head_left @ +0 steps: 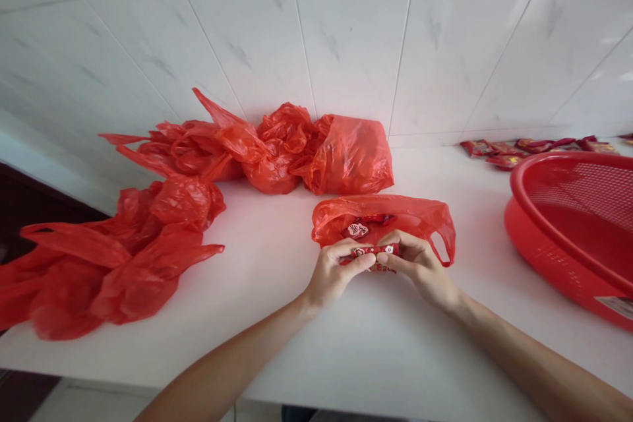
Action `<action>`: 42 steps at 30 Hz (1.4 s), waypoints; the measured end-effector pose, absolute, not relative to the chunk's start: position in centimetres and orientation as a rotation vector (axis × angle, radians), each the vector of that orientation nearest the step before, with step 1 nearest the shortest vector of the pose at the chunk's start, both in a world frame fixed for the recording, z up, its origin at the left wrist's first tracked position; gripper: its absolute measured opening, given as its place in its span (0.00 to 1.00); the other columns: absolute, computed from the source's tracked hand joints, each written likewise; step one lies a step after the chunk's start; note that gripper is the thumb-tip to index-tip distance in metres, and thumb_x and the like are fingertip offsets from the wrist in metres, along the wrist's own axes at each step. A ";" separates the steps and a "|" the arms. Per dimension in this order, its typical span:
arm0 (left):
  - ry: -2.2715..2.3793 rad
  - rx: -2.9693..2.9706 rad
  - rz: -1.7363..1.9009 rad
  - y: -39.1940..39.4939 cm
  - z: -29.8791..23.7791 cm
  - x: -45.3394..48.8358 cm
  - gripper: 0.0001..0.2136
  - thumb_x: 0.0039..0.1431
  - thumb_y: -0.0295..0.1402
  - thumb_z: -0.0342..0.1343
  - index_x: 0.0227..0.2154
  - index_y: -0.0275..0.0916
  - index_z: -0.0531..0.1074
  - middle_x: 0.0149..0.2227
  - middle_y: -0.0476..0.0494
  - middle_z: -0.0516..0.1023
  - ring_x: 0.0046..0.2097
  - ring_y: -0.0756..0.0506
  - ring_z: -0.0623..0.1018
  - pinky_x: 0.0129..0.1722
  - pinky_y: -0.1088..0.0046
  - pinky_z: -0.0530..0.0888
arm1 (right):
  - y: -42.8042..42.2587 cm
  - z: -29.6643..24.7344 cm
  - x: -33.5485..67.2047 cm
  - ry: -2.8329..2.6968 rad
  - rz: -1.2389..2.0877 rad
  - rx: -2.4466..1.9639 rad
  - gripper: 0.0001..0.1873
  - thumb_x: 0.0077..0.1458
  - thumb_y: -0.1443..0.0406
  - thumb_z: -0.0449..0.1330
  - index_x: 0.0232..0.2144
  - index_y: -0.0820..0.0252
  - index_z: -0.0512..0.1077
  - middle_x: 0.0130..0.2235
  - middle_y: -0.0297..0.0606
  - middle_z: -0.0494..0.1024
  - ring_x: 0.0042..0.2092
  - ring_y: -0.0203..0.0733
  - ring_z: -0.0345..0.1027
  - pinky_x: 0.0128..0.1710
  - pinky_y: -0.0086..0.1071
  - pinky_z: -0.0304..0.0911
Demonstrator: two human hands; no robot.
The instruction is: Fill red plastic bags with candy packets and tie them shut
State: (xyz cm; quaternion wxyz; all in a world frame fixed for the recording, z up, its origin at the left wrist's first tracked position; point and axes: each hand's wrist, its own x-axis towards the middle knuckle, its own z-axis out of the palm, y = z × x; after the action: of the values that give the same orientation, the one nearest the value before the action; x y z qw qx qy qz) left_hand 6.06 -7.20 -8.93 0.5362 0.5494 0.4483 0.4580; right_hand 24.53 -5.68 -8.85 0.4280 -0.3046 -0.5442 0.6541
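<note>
"Grip?"
"Left hand (330, 271) and right hand (421, 265) closely pinch a small, red, white-flowered packet (363, 251) between their fingertips."
"Where?"
"At the mouth of an open, translucent red plastic bag (420, 212)."

Hands (332, 271) (429, 271) and forearms (242, 351) are bare; dark clothing (297, 413) perhaps shows below.
</note>
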 end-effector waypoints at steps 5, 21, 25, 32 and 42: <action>1.070 1.306 1.058 -7.3 -8.8 6.1 0.12 0.54 0.41 0.66 0.34 0.36 0.83 0.32 0.43 0.81 0.36 0.44 0.79 0.39 0.69 0.74 | -5.8 -9.2 24.5 -1.324 1.659 -0.758 0.14 0.51 0.57 0.72 0.29 0.58 0.74 0.28 0.32 0.74 0.31 0.37 0.66 0.34 0.33 0.63; 1.085 1.329 1.116 -7.3 -9.1 5.9 0.16 0.56 0.45 0.65 0.24 0.36 0.80 0.25 0.47 0.74 0.32 0.48 0.72 0.34 0.71 0.69 | -5.8 -9.3 24.4 -1.325 1.660 -0.759 0.16 0.54 0.54 0.70 0.30 0.59 0.73 0.28 0.32 0.71 0.31 0.36 0.62 0.34 0.32 0.61; 1.049 1.237 1.119 -7.2 -9.0 6.1 0.18 0.55 0.48 0.65 0.26 0.35 0.80 0.26 0.45 0.77 0.31 0.47 0.74 0.34 0.71 0.71 | -5.7 -9.0 24.5 -1.358 1.652 -0.768 0.16 0.58 0.53 0.66 0.33 0.59 0.73 0.29 0.32 0.72 0.32 0.36 0.64 0.35 0.32 0.62; 1.044 1.163 1.169 -6.9 -8.5 6.1 0.21 0.54 0.51 0.65 0.24 0.34 0.77 0.23 0.47 0.76 0.24 0.51 0.73 0.25 0.74 0.72 | -5.8 -8.7 24.4 -1.595 1.701 -0.804 0.21 0.59 0.48 0.63 0.36 0.60 0.76 0.35 0.38 0.78 0.35 0.39 0.66 0.34 0.31 0.65; 0.976 1.161 1.067 -6.6 -8.7 5.7 0.21 0.54 0.51 0.65 0.30 0.33 0.77 0.26 0.46 0.75 0.27 0.50 0.74 0.26 0.74 0.73 | -5.7 -8.8 24.7 -1.502 1.736 -0.805 0.22 0.59 0.48 0.63 0.30 0.62 0.77 0.28 0.35 0.73 0.28 0.35 0.65 0.29 0.29 0.65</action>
State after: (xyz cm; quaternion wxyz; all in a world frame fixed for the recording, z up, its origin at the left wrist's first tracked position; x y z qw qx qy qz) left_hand 5.68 -6.61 -8.69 0.5999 0.5008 0.4212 0.4604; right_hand 24.67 -5.67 -8.83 0.3472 -0.3102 -0.5789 0.6694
